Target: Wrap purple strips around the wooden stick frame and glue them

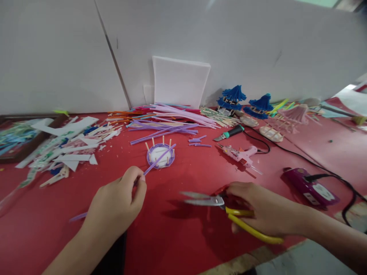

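Between thumb and bent fingers, my left hand pinches a purple pipe cleaner, whose upper end passes in front of a small round base. That base is white with a purple rim and has several short wooden sticks standing around its edge. My right hand is wrapped around the yellow handles of a pair of scissors, their blades slightly apart and pointing left toward my left hand. The blades touch nothing. Several short cut purple pieces lie behind, to the right of the base.
Long pipe cleaners lie in a pile at the back, before white sheets. A pink glue gun, a utility knife and a purple power strip are at right. Blue-roofed models stand behind. Paper scraps cover the left.
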{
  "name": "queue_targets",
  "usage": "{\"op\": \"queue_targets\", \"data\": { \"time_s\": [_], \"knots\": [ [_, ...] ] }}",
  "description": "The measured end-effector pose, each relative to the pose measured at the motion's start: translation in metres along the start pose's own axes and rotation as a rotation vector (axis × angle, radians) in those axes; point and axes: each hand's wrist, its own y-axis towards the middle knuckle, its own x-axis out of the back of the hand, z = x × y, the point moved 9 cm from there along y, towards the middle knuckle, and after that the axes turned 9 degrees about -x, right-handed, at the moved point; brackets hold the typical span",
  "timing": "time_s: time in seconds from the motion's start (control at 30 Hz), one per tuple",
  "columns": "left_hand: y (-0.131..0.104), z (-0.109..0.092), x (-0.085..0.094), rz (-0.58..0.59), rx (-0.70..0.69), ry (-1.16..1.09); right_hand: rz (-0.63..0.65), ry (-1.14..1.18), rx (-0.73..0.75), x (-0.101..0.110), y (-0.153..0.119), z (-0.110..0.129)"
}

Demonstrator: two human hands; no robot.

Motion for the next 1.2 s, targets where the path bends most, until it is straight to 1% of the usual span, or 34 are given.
{"op": "queue_targets", "data": {
  "time_s": [0.07, 0.1, 0.17, 0.23, 0.33, 0.43, 0.63, 0.8, 0.87, 1.0, 1.2],
  "knots": [
    [0.0, -0.001, 0.0, 0.044, 0.012, 0.01, 0.165, 0.184, -0.033, -0.009, 0.003, 0.003],
    [0.0, -0.001, 0.0, 0.063, 0.016, 0.012, 0.244, 0.319, -0.072, -0.013, 0.003, 0.002],
    [0.0, -0.003, 0.001, 0.088, 0.023, 0.012, 0.358, 0.597, -0.156, -0.02, 0.005, 0.001],
    [0.0, -0.005, 0.003, 0.099, 0.026, 0.012, 0.418, 0.797, -0.234, -0.028, 0.007, -0.001],
    [-0.001, -0.005, 0.002, 0.123, 0.033, 0.014, 0.461, 0.913, -0.323, -0.039, 0.012, -0.002],
    [-0.002, -0.005, -0.001, 0.151, 0.038, 0.011, 0.489, 0.938, -0.385, -0.046, 0.016, 0.001],
    [-0.001, -0.005, -0.002, 0.15, 0.053, 0.005, 0.532, 0.865, -0.461, -0.051, 0.016, 0.009],
    [-0.001, -0.004, -0.004, 0.164, 0.056, -0.005, 0.505, 0.812, -0.42, -0.048, 0.02, 0.013],
    [-0.001, -0.004, -0.005, 0.164, 0.054, -0.005, 0.513, 0.788, -0.404, -0.048, 0.021, 0.016],
    [-0.003, -0.003, -0.005, 0.166, 0.056, -0.003, 0.546, 0.75, -0.413, -0.05, 0.022, 0.022],
    [-0.003, -0.003, -0.005, 0.185, 0.053, 0.002, 0.54, 0.743, -0.418, -0.049, 0.025, 0.033]
  ]
}}
